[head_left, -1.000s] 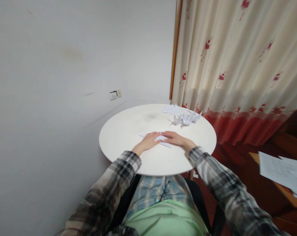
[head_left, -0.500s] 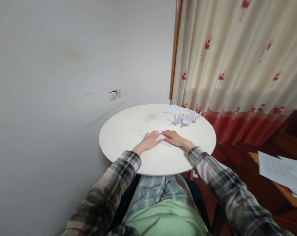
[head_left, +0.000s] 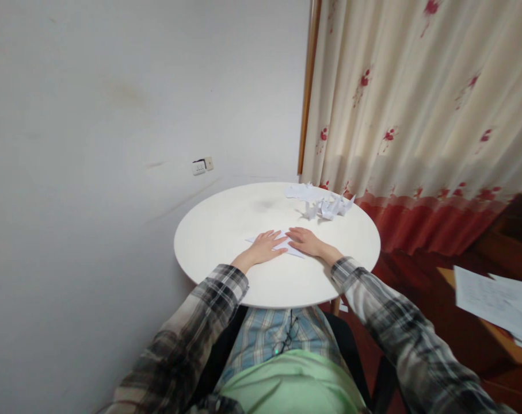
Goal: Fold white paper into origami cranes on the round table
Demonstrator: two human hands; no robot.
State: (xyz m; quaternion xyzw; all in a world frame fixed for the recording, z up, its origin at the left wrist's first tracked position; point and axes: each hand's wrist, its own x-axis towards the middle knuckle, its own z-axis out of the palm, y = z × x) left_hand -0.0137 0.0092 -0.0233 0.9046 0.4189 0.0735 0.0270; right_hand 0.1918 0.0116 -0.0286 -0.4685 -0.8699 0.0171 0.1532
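A folded piece of white paper (head_left: 282, 244) with pointed corners lies flat on the round white table (head_left: 217, 236). Across its left part rests my left hand (head_left: 265, 246), fingers spread and laid flat, covering much of the sheet. My right hand (head_left: 306, 241) touches the paper's right side, its fingers stretched out toward the left hand. One sharp tip of the paper shows beyond the left hand, another below the right hand. Several folded white paper figures (head_left: 328, 207), perhaps cranes, stand beyond my right hand.
Flat white paper pieces (head_left: 303, 191) lie at the table's far edge. A wall with a socket (head_left: 198, 167) is on the left, a floral curtain (head_left: 407, 126) behind on the right. Printed sheets (head_left: 494, 299) lie on wooden furniture at the right.
The folded paper has shifted very slightly to the right. My right fingers have moved a little to the right, widening the gap from my left hand, which stays nearly in place.
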